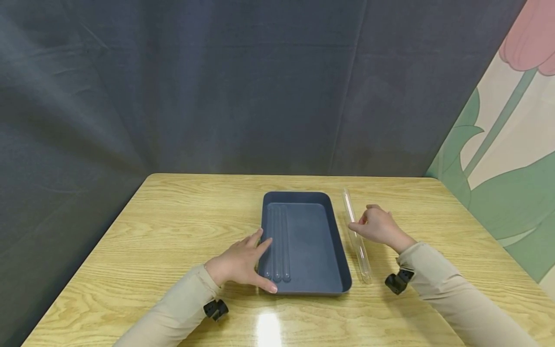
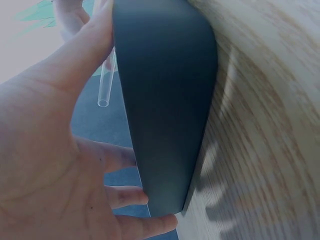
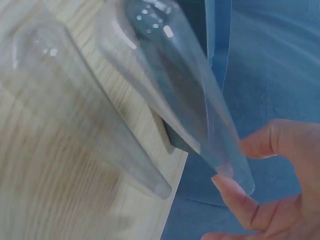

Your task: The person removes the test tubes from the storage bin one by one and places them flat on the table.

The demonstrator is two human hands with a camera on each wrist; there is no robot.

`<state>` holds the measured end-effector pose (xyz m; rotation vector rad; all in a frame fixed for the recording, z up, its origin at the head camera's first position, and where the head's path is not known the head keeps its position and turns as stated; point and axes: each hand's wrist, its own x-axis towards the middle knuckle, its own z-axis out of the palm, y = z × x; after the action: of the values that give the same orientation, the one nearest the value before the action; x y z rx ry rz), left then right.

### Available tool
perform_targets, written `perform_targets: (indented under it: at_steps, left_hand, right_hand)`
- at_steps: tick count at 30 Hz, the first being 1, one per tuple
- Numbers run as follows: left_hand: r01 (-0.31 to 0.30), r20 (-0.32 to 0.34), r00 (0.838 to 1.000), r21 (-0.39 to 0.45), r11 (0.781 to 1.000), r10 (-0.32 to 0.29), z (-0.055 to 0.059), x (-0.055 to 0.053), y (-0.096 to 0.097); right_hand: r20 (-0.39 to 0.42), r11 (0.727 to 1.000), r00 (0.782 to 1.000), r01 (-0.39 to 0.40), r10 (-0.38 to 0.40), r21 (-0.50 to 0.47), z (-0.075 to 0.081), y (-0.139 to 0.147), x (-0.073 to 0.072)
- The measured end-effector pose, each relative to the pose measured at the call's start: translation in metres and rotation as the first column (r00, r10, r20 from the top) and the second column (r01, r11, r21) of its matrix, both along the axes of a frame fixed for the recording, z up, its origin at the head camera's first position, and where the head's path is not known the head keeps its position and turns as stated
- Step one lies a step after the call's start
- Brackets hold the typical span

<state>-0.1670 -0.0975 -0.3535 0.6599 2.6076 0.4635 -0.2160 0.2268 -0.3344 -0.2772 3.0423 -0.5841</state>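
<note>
A dark blue-grey tray (image 1: 314, 241) stands on the table. Along its left side lie three clear test tubes (image 1: 277, 246), parallel, rounded ends toward me. My left hand (image 1: 240, 262) spreads over the tray's near left corner; its fingers are fairly straight and touch the rim. To the right of the tray, my right hand (image 1: 378, 226) pinches a clear test tube (image 3: 200, 110) between thumb and index finger near its far end. In the right wrist view this tube is tilted above the table, and a second clear test tube (image 3: 107, 132) lies beneath it on the wood.
The wood-grain table (image 1: 186, 217) extends to both sides of the tray. A dark curtain (image 1: 251, 86) hangs behind it. A wall with a painted flower (image 1: 511, 120) is at the right.
</note>
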Motion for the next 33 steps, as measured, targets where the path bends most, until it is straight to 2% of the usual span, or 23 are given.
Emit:
perform_targets:
  at_steps: [12, 33]
  left_hand:
    - [-0.006, 0.000, 1.000, -0.002, 1.000, 0.006, 0.000, 0.001, 0.000]
    - [0.005, -0.004, 1.000, -0.005, 1.000, -0.005, 0.000, 0.000, 0.000]
  right_hand:
    - [0.009, 0.999, 1.000, -0.001, 0.001, 0.042, -0.004, 0.010, -0.003]
    - [0.070, 0.999, 0.997, 0.029, -0.031, 0.040, -0.012, 0.020, -0.006]
